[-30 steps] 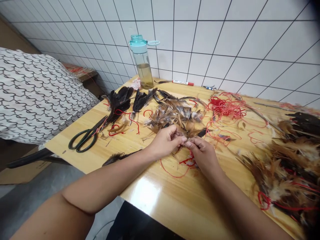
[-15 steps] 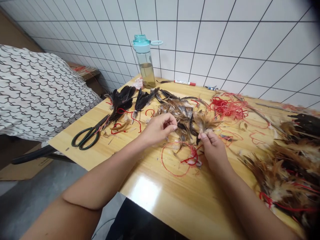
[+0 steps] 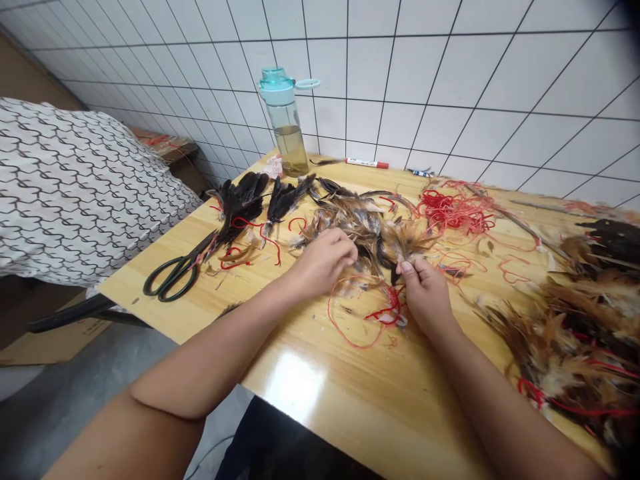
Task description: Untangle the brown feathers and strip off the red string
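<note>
My right hand (image 3: 425, 287) pinches the base of a small bunch of brown feathers (image 3: 406, 241), fanned away from me. My left hand (image 3: 327, 260) hovers at the near edge of a loose brown feather pile (image 3: 345, 217); its fingers are curled and slightly blurred, and whether they hold anything is too small to tell. Below and between the hands, a loop of red string (image 3: 387, 310) lies on the wooden table (image 3: 360, 393). Two bundles of black feathers, (image 3: 243, 203) and the smaller one (image 3: 284, 200), rest left of the pile.
Black-handled scissors (image 3: 175, 270) lie at the table's left. A water bottle (image 3: 290, 127) and red marker (image 3: 367, 163) are near the tiled wall. Tangled red string (image 3: 455, 212) lies behind my right hand; large feather bundles (image 3: 575, 340) fill the right side. Patterned cloth (image 3: 90, 193) is at left.
My left hand has turned, its fingers now pointing down more over the feathers. The right hand keeps its pinch on the bunch. The view has shifted slightly.
</note>
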The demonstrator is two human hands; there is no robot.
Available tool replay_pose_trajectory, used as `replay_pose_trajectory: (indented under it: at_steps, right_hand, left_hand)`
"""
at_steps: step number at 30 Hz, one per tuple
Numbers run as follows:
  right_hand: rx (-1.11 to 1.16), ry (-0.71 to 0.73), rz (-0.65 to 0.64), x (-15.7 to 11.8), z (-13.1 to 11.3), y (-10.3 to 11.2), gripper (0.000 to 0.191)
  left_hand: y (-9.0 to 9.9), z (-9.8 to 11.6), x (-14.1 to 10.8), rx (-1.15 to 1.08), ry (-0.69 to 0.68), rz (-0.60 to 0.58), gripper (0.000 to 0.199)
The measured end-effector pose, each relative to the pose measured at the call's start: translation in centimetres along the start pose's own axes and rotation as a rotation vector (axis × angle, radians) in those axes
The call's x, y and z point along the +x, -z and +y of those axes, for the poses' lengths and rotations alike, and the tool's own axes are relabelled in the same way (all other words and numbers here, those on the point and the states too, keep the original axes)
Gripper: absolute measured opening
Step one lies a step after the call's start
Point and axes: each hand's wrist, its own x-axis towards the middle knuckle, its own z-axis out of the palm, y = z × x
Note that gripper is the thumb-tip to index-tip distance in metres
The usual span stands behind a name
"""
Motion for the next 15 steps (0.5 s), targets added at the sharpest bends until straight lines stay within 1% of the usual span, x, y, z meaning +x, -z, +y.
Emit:
replay_pose_trajectory:
  at_steps: [2, 3, 5, 8, 11, 13, 15]
  right_hand:
    - [0.000, 0.035, -0.023, 0.1, 0.0, 0.0, 0.024]
    - [0.003, 0.051, -0.034, 0.1, 0.0, 0.0, 0.023]
    - [0.016, 0.068, -0.048, 0.1, 0.0, -0.1, 0.024]
    - [0.031, 0.063, -0.039, 0.1, 0.0, -0.1, 0.024]
    - [0.043, 0.041, -0.022, 0.0, -0.1, -0.2, 0.024]
    - [0.048, 0.028, -0.015, -0.1, -0.2, -0.2, 0.024]
    - [0.044, 0.024, -0.013, -0.1, -0.2, -0.2, 0.024]
  left_hand:
    - [0.7, 0.0, 0.2, -0.184, 0.109, 0.127, 0.007]
    - [1.0, 0.0, 0.2, -0.287, 0.174, 0.167, 0.005]
    - [1.3, 0.0, 0.3, -0.476, 0.287, 0.208, 0.008]
    - [1.0, -0.1, 0.4, -0.639, 0.367, 0.225, 0.013]
    - [0.2, -0.5, 0.4, -0.642, 0.382, 0.193, 0.013]
    - [-0.1, -0.7, 0.4, -0.549, 0.355, 0.175, 0.013]
    - [0.1, -0.8, 0.4, -0.398, 0.309, 0.201, 0.015]
